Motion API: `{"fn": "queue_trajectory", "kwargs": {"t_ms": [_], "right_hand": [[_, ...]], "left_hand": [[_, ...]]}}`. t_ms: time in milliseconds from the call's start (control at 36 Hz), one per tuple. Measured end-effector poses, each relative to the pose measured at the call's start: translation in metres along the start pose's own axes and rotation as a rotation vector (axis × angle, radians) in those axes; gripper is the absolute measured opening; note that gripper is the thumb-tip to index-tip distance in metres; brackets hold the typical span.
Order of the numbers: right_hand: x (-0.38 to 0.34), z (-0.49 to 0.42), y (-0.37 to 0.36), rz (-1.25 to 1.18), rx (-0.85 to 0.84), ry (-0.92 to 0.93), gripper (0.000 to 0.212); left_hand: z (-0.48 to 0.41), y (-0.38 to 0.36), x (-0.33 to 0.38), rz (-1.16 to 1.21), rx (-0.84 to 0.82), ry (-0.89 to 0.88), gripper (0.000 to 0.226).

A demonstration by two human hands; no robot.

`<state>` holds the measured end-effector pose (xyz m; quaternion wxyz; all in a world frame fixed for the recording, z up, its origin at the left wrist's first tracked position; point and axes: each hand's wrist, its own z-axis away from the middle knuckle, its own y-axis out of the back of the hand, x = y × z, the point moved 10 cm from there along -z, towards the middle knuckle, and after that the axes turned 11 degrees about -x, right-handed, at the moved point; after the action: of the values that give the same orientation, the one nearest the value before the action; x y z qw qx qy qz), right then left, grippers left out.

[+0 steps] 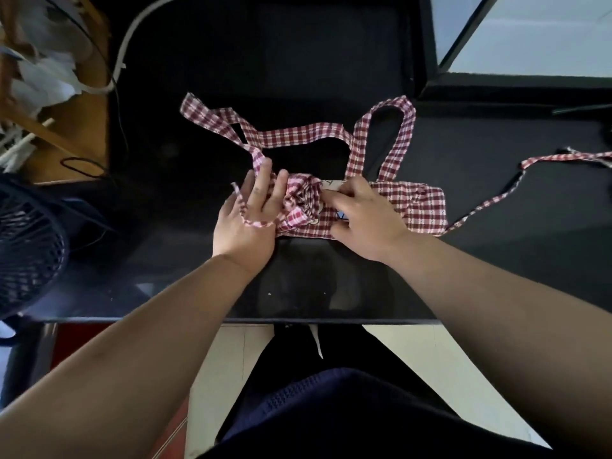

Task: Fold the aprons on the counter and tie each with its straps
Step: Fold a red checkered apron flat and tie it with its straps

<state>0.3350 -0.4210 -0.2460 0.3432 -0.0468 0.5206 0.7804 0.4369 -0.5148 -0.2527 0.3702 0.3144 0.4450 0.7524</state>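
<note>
Centrally, the apron (414, 207) bunches between left fingers (261, 183) and right fingers (332, 198).

No legible word, number, brand or sign anywhere. Nearest to writing: a pale label (332, 184) on the checked apron (414, 207), at 12 o'clock from the knuckles of the right hand (364, 221), half hidden under the fingers, with faint dark strokes too blurred to read. At 6 o'clock from that label, a scrap of blue-and-white print (341, 215) peeking out between thumb and fingers, equally unreadable. Nothing written on the dark tabletop (331, 276) either.
</note>
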Motion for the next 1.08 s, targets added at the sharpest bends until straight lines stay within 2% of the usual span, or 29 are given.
{"fn": "queue_trajectory", "kwargs": {"t_ms": [56, 83, 167, 222, 306, 361, 417, 500, 611, 667, 694, 750, 778, 833, 889, 972, 1083], "right_hand": [[0.006, 0.013, 0.005, 0.001, 0.076, -0.03, 0.051], [0.014, 0.026, 0.009, 0.02, 0.134, -0.102, 0.049], [0.053, 0.07, 0.021, -0.037, 0.336, -0.521, 0.054], [0.074, 0.097, 0.011, -0.358, 0.414, -0.82, 0.065], [0.081, 0.107, -0.029, -1.059, 0.475, -1.064, 0.078], [0.077, 0.105, -0.047, -1.462, 0.563, -1.114, 0.073], [0.069, 0.09, -0.052, -1.751, 0.557, -1.05, 0.055], [0.065, 0.074, -0.048, -1.881, 0.518, -0.969, 0.038], [0.058, 0.053, -0.039, -1.975, 0.529, -0.838, 0.045], [0.065, 0.058, -0.035, -1.889, 0.648, -0.864, 0.05], [0.07, 0.062, -0.029, -1.762, 0.726, -0.859, 0.054], [0.071, 0.068, 0.001, -1.252, 0.803, -0.736, 0.047], [0.058, 0.067, 0.021, -0.928, 0.775, -0.616, 0.042], [0.016, 0.05, 0.037, -0.377, 0.631, -0.35, 0.051], [-0.002, 0.035, 0.024, -0.069, 0.421, -0.28, 0.065], [0.001, 0.026, 0.004, 0.137, 0.242, -0.282, 0.073], [0.004, 0.029, 0.0, 0.162, 0.286, -0.202, 0.078]], "left_hand": [[-0.004, -0.001, 0.005, -0.136, -0.09, 0.033, 0.078], [-0.005, 0.002, 0.008, -0.163, -0.107, 0.043, 0.078], [-0.007, 0.01, 0.015, -0.239, -0.109, 0.031, 0.071], [-0.006, 0.013, 0.017, -0.277, -0.108, 0.021, 0.065], [-0.004, 0.015, 0.019, -0.279, -0.102, 0.012, 0.062], [-0.004, 0.014, 0.018, -0.25, -0.093, 0.001, 0.062], [-0.005, 0.012, 0.016, -0.218, -0.094, -0.002, 0.065], [-0.005, 0.012, 0.016, -0.171, -0.085, -0.025, 0.067], [-0.006, 0.013, 0.014, -0.137, -0.07, -0.049, 0.067], [-0.005, 0.014, 0.015, -0.127, -0.053, -0.058, 0.067], [-0.005, 0.014, 0.015, -0.127, -0.049, -0.059, 0.067], [-0.004, 0.013, 0.015, -0.129, -0.047, -0.057, 0.067], [-0.004, 0.013, 0.016, -0.132, -0.047, -0.058, 0.066], [-0.005, 0.012, 0.014, -0.137, -0.043, -0.057, 0.066], [-0.005, 0.012, 0.015, -0.133, -0.05, -0.059, 0.067], [-0.004, 0.011, 0.011, -0.11, -0.06, -0.044, 0.065], [-0.006, 0.011, 0.009, -0.161, -0.053, -0.043, 0.07]]}}
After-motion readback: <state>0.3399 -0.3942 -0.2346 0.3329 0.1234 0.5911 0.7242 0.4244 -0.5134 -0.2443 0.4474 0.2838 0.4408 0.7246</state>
